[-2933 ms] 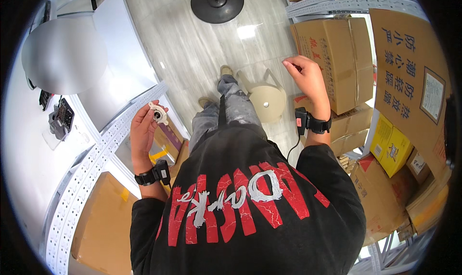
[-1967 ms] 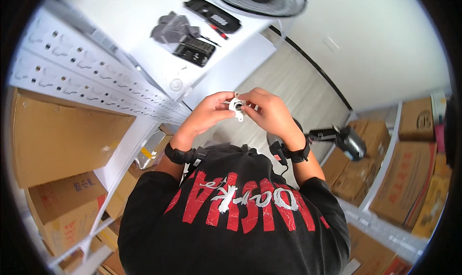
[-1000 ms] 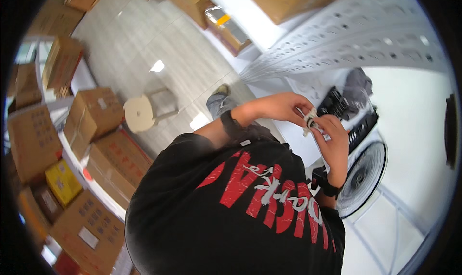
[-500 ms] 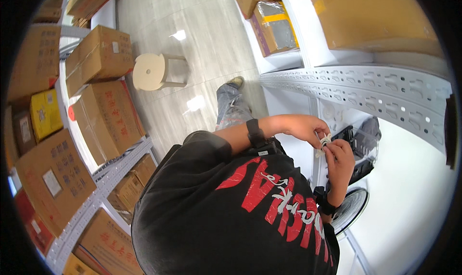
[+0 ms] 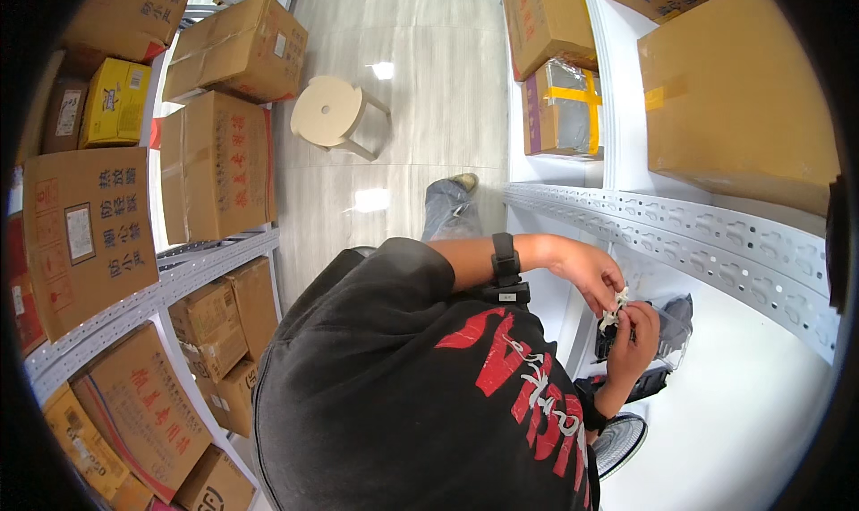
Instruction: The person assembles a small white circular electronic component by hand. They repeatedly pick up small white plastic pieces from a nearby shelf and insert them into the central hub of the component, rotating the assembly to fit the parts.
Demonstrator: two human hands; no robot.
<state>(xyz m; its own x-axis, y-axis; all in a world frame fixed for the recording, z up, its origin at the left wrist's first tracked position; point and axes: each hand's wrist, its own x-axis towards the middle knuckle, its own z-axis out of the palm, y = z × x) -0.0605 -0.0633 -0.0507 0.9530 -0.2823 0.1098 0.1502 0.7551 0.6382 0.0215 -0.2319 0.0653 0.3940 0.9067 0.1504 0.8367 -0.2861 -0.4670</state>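
Observation:
My left hand [image 5: 586, 272] reaches across from the left, its fingers closed in a pinch on a small bundle of white cord [image 5: 611, 318]. From below, my right hand [image 5: 632, 336] grips the same bundle, fingertips close to those of the left. Fingers cover part of the cord, and its exact form is too small to make out. Both hands are held in front of the right-hand shelving, above a clear bin [image 5: 677, 336] with dark things in it. A black band sits on each wrist.
A metal shelf beam [image 5: 662, 225] runs close beyond my hands, with large cartons [image 5: 734, 99] above it. A beige stool [image 5: 328, 111] stands on the aisle floor. Cartons [image 5: 219, 166] fill the left shelves. A round fan-like object [image 5: 622, 444] is below my right wrist.
The view has turned, so shelves and stool appear shifted. My hands sit slightly lower in the picture, still together on the white cord, with the fingers shifted a little.

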